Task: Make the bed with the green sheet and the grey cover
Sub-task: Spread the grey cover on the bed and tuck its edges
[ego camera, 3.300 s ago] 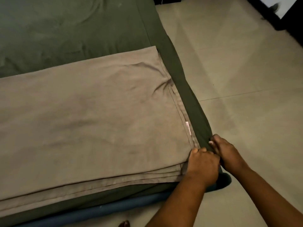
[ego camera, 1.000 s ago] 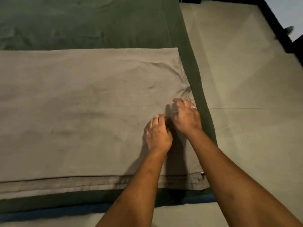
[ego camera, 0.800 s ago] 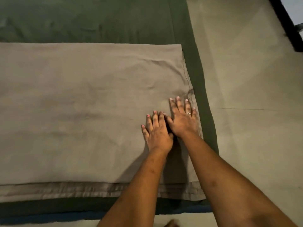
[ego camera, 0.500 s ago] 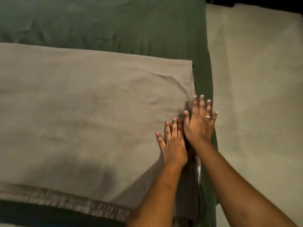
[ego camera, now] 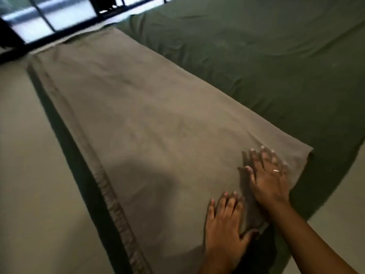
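Observation:
The grey cover point(ego camera: 138, 139) lies folded into a long band across the foot of the bed, on top of the green sheet point(ego camera: 256, 56). Its layered edges run along the left side of the bed. My left hand point(ego camera: 223, 226) lies flat on the cover near its close end, fingers straight. My right hand point(ego camera: 268, 175), with a ring on one finger, presses flat on the cover just beyond it, close to the cover's right corner. The green sheet is spread over the rest of the mattress, slightly wrinkled.
Pale tiled floor point(ego camera: 25, 175) lies to the left of the bed and at the lower right. A dark window or door frame point(ego camera: 49, 22) with bright glass stands at the top left, past the bed's far end.
My view has swung left, so the cover now runs away from me. Both hands stay flat on the cover near its end, the right hand having slid forward toward the corner.

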Available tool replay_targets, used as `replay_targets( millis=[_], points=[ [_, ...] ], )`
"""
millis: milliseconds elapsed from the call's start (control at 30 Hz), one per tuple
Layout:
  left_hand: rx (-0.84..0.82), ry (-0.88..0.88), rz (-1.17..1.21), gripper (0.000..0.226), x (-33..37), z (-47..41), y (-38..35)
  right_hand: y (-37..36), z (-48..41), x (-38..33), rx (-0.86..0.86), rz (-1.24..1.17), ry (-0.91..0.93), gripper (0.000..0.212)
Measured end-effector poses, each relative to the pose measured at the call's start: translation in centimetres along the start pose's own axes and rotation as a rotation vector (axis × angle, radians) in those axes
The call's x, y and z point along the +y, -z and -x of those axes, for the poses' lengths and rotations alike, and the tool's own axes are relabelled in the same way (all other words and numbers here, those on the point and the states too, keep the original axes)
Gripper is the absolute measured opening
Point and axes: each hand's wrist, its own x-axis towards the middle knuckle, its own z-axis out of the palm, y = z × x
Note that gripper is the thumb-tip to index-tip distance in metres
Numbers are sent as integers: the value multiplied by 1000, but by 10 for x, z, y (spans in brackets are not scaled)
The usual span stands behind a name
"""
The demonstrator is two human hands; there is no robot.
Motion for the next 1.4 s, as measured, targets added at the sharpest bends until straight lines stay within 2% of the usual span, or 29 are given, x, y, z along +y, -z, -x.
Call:
replay_targets(
  millis=[33,100,133,200,267,367,533,600,667,700,767,833,900,933,1000,1033,1133,1267,1333,1400],
  points=[
    [27,23,2,74,0,4,-2,-3,-4,-18,-54,-9,183,68],
    [142,183,31,62,-1,6,-4,-16,-2,-50,-161,-1,460,71],
    [237,329,60,58,-3,5,-5,-26,2,-62,-182,14,548,65],
    [365,605,94,59,-8,1,-9,-41,10,-74,-229,66,592,57],
    [388,739,93,60,-9,-2,-10,-48,10,-66,-230,96,530,61],
    [319,820,147,62,-7,9,-8,-43,1,-37,-119,68,347,63],
    [330,911,101,78,-22,66,-11,-11,-15,43,-148,82,-122,63],
    [344,978,65,75,-32,82,-7,9,-20,68,-216,46,-337,65],
    [336,1038,44,65,-37,92,2,23,-18,67,-181,65,-433,65],
    [330,1047,68,62,-36,91,9,24,-15,56,-102,79,-380,65],
    [364,1033,132,63,-34,76,25,17,-7,6,-10,23,-71,64],
    [353,988,150,63,-23,37,27,-4,-2,-54,-125,-70,305,69],
    [362,905,150,59,-24,9,34,-19,20,-109,-250,-52,632,71],
    [346,880,165,58,-26,-2,33,-24,21,-119,-273,-5,733,64],
    [246,917,193,59,-22,-20,18,-36,-2,-99,-282,78,778,54],
    [219,963,178,60,-20,-25,8,-40,-17,-73,-258,86,746,54],
    [319,1018,87,61,-15,-24,-7,-31,-70,12,-151,73,544,59],
    [343,1123,55,71,-13,-25,-8,-1,-130,110,-148,118,251,57],
    [338,1202,78,71,-11,-26,-1,12,-144,127,-170,116,83,57],
    [321,1279,106,65,-7,-31,7,19,-142,113,-123,143,35,57]
  ],
)
